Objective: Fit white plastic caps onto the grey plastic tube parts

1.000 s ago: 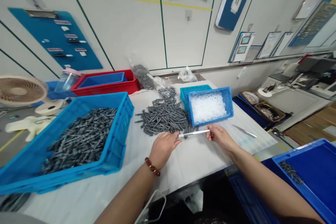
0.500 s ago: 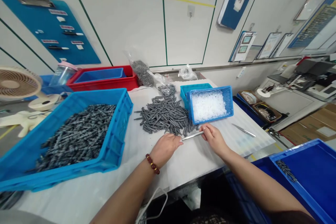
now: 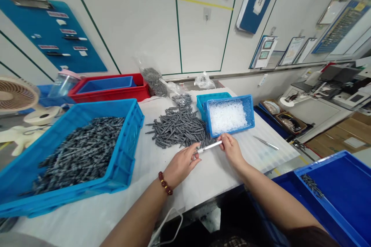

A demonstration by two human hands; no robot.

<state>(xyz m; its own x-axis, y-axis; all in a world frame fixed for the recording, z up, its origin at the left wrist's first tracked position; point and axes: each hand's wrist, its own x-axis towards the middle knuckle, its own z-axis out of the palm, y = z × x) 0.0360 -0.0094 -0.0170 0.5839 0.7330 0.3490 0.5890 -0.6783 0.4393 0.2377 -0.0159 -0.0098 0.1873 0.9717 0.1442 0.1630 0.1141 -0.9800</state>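
My right hand [image 3: 231, 150] is closed round one end of a slim silver rod-shaped tool [image 3: 211, 146]. The rod slants down to the left, with a small whitish piece at its far end. There, the thumb and fingers of my left hand [image 3: 183, 162] pinch a small grey part, mostly hidden by the fingers. Just beyond both hands lies a pile of slim grey ribbed pieces [image 3: 179, 127]. A blue bin [image 3: 251, 123] of small white translucent pieces [image 3: 228, 116] tilts toward me behind my right hand, against a teal bin [image 3: 214, 95].
A large blue crate [image 3: 131, 154] full of dark ribbed pieces stands at the left. A pointed silver tool [image 3: 266, 142] lies to the right on the white-covered table [image 3: 208, 185]. Bags of parts [image 3: 155, 81] and a red bin [image 3: 113, 94] line the back; a dark blue tray [image 3: 348, 185] sits lower right.
My left fingers have spread a little and drawn back from the rod's tip, so the whitish piece now shows. The view has shifted slightly right.
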